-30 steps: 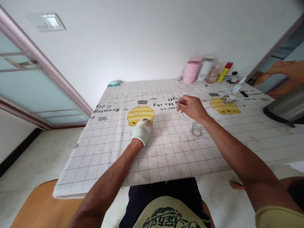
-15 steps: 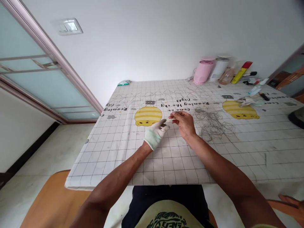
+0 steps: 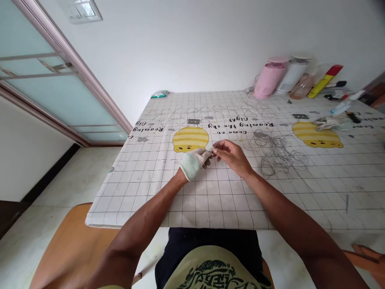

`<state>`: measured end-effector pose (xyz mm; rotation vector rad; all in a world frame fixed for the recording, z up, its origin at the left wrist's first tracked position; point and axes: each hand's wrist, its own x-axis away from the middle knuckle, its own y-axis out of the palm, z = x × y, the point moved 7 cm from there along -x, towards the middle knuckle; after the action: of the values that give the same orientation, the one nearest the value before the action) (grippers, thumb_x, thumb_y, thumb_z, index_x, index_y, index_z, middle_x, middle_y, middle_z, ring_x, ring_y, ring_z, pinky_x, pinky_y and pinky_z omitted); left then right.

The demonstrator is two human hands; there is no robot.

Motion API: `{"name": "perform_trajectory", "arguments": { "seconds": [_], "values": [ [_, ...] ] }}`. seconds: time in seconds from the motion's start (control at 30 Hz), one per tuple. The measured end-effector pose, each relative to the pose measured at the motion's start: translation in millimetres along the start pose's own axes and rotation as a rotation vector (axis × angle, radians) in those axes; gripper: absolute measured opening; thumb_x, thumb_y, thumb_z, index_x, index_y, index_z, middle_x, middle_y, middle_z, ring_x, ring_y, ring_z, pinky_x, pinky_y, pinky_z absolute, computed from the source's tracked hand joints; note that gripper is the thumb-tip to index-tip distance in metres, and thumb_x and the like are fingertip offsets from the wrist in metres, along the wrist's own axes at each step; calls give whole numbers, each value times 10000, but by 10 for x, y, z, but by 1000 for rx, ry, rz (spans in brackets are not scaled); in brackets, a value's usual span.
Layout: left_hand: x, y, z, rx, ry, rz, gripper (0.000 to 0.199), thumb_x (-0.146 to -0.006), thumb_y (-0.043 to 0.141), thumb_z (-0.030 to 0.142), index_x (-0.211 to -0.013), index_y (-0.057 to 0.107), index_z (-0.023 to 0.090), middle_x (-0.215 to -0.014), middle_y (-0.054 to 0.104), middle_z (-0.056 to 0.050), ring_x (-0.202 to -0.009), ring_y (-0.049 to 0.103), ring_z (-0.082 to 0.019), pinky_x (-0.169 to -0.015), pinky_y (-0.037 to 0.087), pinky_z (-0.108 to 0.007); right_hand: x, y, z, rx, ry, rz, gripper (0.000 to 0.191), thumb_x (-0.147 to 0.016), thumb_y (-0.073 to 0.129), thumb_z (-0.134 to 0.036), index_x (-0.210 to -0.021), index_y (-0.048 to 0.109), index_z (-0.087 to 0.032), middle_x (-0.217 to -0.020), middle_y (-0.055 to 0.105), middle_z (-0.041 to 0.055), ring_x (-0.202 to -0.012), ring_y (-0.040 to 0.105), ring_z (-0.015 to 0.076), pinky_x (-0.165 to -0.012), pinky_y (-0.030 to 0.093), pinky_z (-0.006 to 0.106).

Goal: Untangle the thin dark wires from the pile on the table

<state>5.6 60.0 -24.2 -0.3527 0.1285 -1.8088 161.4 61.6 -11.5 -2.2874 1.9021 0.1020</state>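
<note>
My left hand point(image 3: 197, 160) wears a white and pale green glove, its fingers closed in a pinch above the tablecloth. Fingertip to fingertip with it, my bare right hand point(image 3: 230, 155) also pinches. Whatever lies between the fingertips is too thin and small to make out. To the right of my right hand spreads a loose tangle of thin dark wire point(image 3: 279, 154). Along the far part of the table runs a row of thin wire pieces bent into angular shapes point(image 3: 213, 109).
The table wears a white checked tablecloth point(image 3: 144, 196) with yellow bear prints. At the back right stand a pink cylinder point(image 3: 269, 79), a white cylinder point(image 3: 291, 76), a bottle point(image 3: 300, 87) and a yellow-red box point(image 3: 325, 82). A crumpled glove point(image 3: 333, 122) lies at right. An orange chair point(image 3: 69, 245) stands left.
My hands have come together, and the gloved fingers have closed from a looser spread into a pinch. The camera view has shifted slightly.
</note>
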Motion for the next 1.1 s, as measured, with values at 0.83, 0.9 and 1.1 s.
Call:
{"name": "perform_trajectory", "arguments": {
  "seconds": [0.83,0.9,1.1],
  "values": [
    [-56,97,-138,197,-17,-8,271,-891,658,289,-1109,766,169,-973,760,-59,-684,633,-105,-622,513,-228,-17,-136,-26,-56,-120,139,302,-906,766,-507,-932,746,-206,-777,740,41,-664,675,168,-584,571,308],
    [-65,101,-145,224,-31,0,226,-894,656,282,-1048,766,157,-919,750,-58,-663,625,-101,-592,490,-219,-9,-113,-6,-15,-104,130,306,-908,762,-511,-935,749,-207,-773,738,40,-668,677,170,-580,567,305],
    [-75,60,-127,231,-63,16,172,-911,634,290,-919,738,153,-817,712,-38,-619,606,-94,-530,435,-209,19,-45,48,110,-83,82,249,-934,736,-462,-968,761,-218,-789,736,36,-688,671,174,-596,552,306]
  ]
}}
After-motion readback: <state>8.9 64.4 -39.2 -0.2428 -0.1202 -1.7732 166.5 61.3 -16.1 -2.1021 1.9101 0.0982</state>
